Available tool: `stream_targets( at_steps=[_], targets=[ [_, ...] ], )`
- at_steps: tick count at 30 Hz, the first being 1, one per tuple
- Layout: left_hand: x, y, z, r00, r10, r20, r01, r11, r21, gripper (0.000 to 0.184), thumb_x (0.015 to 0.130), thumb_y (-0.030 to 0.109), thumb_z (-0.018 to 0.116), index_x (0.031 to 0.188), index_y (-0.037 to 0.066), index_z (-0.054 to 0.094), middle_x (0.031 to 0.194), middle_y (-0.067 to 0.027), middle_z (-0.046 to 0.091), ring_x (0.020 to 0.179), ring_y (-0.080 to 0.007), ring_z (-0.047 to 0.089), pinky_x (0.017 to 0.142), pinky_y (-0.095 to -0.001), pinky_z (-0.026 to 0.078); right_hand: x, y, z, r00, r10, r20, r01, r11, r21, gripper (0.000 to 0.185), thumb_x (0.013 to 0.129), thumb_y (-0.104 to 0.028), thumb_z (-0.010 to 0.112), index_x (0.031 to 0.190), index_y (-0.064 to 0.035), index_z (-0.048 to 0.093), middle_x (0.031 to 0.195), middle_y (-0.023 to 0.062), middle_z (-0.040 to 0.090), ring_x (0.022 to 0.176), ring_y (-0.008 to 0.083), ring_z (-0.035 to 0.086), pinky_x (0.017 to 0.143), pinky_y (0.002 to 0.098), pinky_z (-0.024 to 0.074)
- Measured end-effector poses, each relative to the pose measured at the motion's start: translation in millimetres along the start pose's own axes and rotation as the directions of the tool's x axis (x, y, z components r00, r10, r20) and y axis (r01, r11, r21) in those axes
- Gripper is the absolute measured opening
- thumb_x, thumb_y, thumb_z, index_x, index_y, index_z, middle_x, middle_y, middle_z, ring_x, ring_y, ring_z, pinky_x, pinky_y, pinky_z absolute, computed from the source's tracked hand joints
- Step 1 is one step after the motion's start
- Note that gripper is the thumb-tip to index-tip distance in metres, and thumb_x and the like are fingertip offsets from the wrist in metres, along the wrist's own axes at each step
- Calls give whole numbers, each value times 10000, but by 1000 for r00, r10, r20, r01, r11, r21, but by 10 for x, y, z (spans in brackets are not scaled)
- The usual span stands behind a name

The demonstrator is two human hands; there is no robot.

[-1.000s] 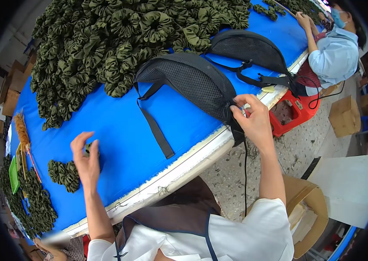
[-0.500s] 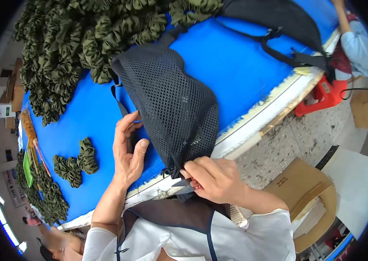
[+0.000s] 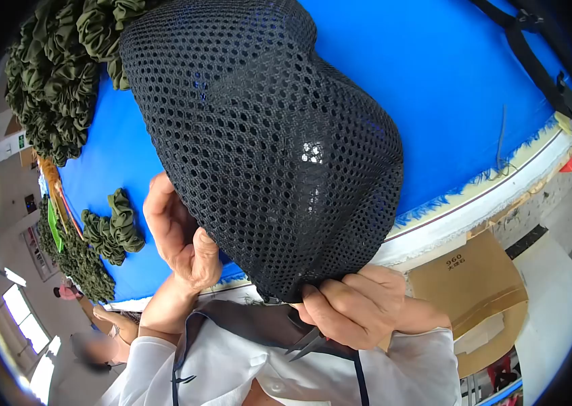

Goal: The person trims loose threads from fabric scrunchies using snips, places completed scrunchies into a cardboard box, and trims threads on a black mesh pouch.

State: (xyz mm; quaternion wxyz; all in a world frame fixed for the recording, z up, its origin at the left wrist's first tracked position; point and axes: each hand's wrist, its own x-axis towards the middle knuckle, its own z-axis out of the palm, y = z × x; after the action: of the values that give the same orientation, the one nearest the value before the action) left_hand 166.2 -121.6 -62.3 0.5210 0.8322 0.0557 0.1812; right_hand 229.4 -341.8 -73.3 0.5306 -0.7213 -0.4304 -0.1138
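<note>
A black mesh fabric piece (image 3: 259, 135), apparently a sewn pouch or panel, is raised close to the camera above the blue-topped table. My right hand (image 3: 357, 308) pinches its lower end. Tucked in that same hand are small dark scissors or snips (image 3: 307, 344), their pointed blades sticking out toward my shirt. My left hand (image 3: 188, 237) is at the mesh's left edge, thumb and fingers apart, with some fingertips partly behind the fabric. Gathered dark green fabric bands (image 3: 113, 227) lie on the table left of that hand.
A large heap of similar green bands (image 3: 56, 88) covers the table's far left. Black straps with buckles (image 3: 536, 54) lie at the far right. The table's frayed edge (image 3: 462, 210) runs below. A cardboard box (image 3: 468, 284) stands on the right; another person (image 3: 100, 345) is at lower left.
The mesh piece has come up closer to the camera and fills more of the view. My right hand has shifted right and slightly down with it, and the blades now point down-left.
</note>
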Motion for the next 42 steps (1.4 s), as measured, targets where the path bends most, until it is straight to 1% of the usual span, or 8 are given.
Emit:
stream_targets(
  at_steps=[5,9,12,19,25,34,39,42],
  targets=[
    [0,62,32,995,-102,-18,100,992,-80,666,908,176,573,1447,-17,233,1441,-215,313,1285,-295,392,1038,-373,349,19,-6,10,1000,-11,-26,11,1000,-13,126,693,-75,740,794,-72,664,664,-11,553,464,64,379,411,195,309],
    [179,-34,126,936,322,-145,-312,946,88,720,864,96,579,1476,17,208,1481,-254,285,1325,-345,379,1050,-404,367,22,-27,16,999,2,-36,-5,996,-88,110,710,-70,741,784,-71,660,664,-9,554,460,73,396,410,207,321],
    [152,10,92,908,416,-54,-400,897,190,730,809,17,584,1472,46,280,1481,-270,289,1322,-379,391,1045,-439,398,5,-17,36,997,-10,-74,4,997,-74,111,711,-65,744,778,-70,656,663,-9,554,462,82,413,415,218,334],
    [127,163,127,926,351,139,-377,849,371,602,741,-53,563,1337,18,512,1471,-271,317,1312,-378,405,1037,-446,425,-48,-74,38,996,26,-90,-32,997,-73,129,714,-67,758,783,-60,648,663,-6,559,483,109,467,444,246,378],
    [97,160,100,922,353,158,-386,871,305,623,721,-66,588,1333,38,532,1475,-253,330,1291,-371,423,1038,-440,431,-56,-69,87,989,-15,-144,1,995,-97,137,710,-19,704,808,-65,620,652,-27,469,481,109,389,438,242,314],
    [210,306,211,947,264,182,-316,865,391,667,712,-33,715,1340,120,548,1504,-180,308,1293,-359,411,1021,-414,448,93,-96,-140,975,109,-194,-141,976,-163,296,615,83,680,879,-48,647,710,10,587,521,140,488,486,265,400],
    [419,440,335,944,228,239,-305,879,366,670,754,12,705,1374,140,487,1489,-175,329,1321,-364,388,1034,-431,427,326,32,-398,894,357,-271,-407,900,-156,298,676,101,646,945,-28,634,836,54,626,653,194,548,625,287,456],
    [266,383,73,937,277,214,-344,841,417,622,773,35,703,1355,134,507,1488,-153,343,1350,-357,357,1075,-450,378,426,-10,-523,943,294,-155,-322,924,-208,238,752,74,645,975,-6,626,872,67,630,681,197,546,644,284,457]
  ],
)
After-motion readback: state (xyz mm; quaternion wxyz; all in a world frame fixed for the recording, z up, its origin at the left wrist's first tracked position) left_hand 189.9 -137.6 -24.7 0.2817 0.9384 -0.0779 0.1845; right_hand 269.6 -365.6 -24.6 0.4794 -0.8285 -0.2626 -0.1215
